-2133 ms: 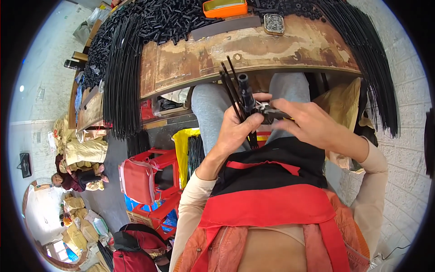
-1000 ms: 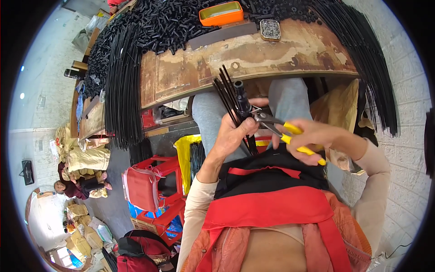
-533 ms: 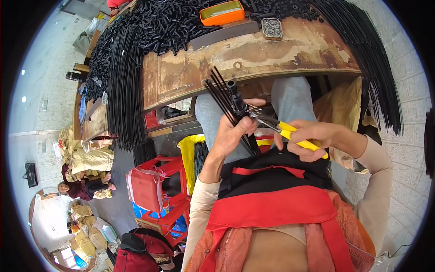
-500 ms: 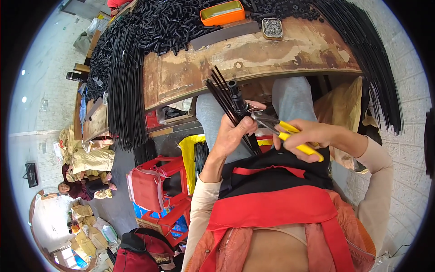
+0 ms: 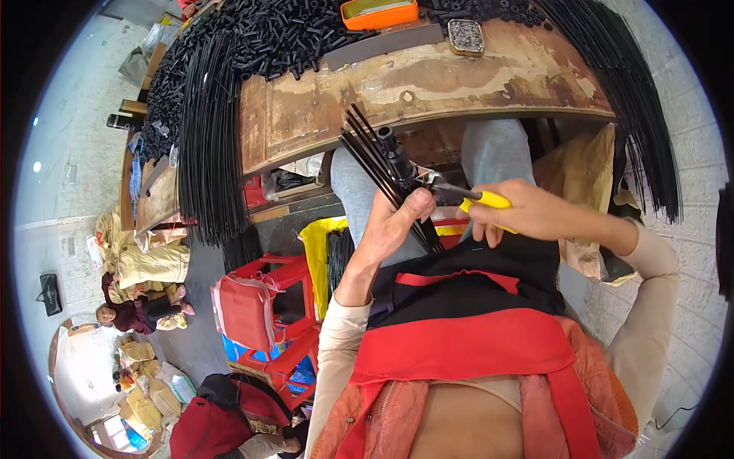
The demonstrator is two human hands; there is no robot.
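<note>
My left hand (image 5: 391,228) is wrapped round a bundle of thin black rods (image 5: 365,157), which look like umbrella ribs, and a black tubular hub (image 5: 395,158) with its hollow end up. The rods slant up to the left, and their lower ends come out below the hand. My right hand (image 5: 524,208) grips pliers (image 5: 493,200) with yellow handles, now partly hidden by its fingers. The metal jaws of the pliers reach the lower part of the hub, just above my left thumb. A thin wire seems to be at the jaws, too small to make out.
Ahead stands a worn wooden table (image 5: 451,84) with a heap of black tubes (image 5: 260,34), an orange tin (image 5: 378,13) and a small box of metal bits (image 5: 466,37). Long black rods (image 5: 210,145) overhang its edge. Red stools (image 5: 248,306) and a person in maroon (image 5: 222,421) are at the left.
My right hand has turned over the pliers, and the handles look closer together. The jaws have come up nearer the hub. At lower left, the person in maroon has shifted, showing a hand.
</note>
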